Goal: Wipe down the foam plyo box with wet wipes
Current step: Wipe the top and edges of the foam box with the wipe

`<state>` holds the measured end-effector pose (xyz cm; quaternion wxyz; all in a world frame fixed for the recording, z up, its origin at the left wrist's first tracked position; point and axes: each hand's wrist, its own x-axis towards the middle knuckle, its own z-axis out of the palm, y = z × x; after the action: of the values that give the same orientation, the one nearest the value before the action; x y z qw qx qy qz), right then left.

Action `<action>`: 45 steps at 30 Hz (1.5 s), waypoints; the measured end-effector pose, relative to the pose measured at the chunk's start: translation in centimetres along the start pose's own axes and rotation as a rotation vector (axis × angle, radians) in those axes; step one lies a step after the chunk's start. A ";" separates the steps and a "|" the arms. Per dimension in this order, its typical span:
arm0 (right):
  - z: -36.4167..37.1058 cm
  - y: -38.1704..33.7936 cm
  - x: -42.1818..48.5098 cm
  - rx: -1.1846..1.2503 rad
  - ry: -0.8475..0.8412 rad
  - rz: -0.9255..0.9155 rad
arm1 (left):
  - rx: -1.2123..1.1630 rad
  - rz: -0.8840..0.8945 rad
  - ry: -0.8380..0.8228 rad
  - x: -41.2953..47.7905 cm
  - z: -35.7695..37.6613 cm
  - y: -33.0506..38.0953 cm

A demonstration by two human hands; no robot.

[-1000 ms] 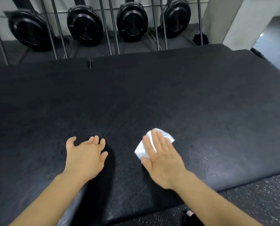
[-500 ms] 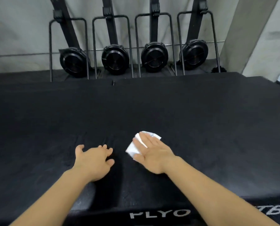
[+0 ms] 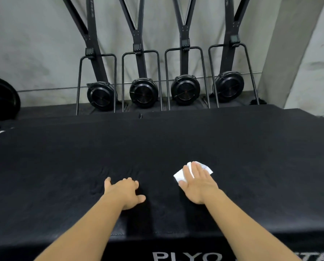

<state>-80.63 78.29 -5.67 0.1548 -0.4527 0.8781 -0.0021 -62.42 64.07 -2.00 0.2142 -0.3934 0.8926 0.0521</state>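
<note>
The black foam plyo box [image 3: 176,140] fills the lower half of the view, with white "PLYO" lettering on its near face. A white wet wipe [image 3: 180,175] lies on the box top near its front edge. My right hand [image 3: 199,182] presses flat on the wipe with straight fingers, covering most of it. My left hand [image 3: 124,193] rests on the bare box top to the left, fingers bent at the tips and holding nothing.
Four black ski-erg machines [image 3: 143,91] with round flywheels and metal frames stand against the grey wall behind the box. A concrete pillar [image 3: 293,53] rises at the right. A dark round object [image 3: 1,98] sits at far left.
The camera has tilted up, showing more of the wall and machines. My right hand has slid the wipe to the right, away from my left hand, which stays on the box.
</note>
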 end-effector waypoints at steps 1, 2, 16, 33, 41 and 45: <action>0.6 -1.0 -0.8 -0.015 -0.008 -0.031 | -0.005 0.000 0.000 0.0 -0.1 0.0; 1.1 -2.0 -1.7 -0.025 -0.017 -0.056 | -0.008 0.000 0.000 0.0 -0.1 0.1; 0.9 -4.0 -2.3 -0.043 -0.118 -0.241 | -0.044 0.016 0.025 0.3 -0.1 -0.1; -2.6 1.4 4.7 0.047 -0.051 0.150 | -0.064 0.000 0.003 1.6 -0.1 -0.1; 1.5 -6.1 -0.7 -0.073 -0.109 -0.151 | -0.071 -0.018 0.007 0.9 -1.1 0.5; 1.4 -6.2 -1.2 -0.080 -0.145 -0.269 | -0.023 -0.018 -0.003 0.8 -1.5 0.7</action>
<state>-74.64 75.78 -5.77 0.1977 -0.5709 0.7956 0.0450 -63.87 63.63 -1.04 0.2115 -0.4035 0.8881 0.0610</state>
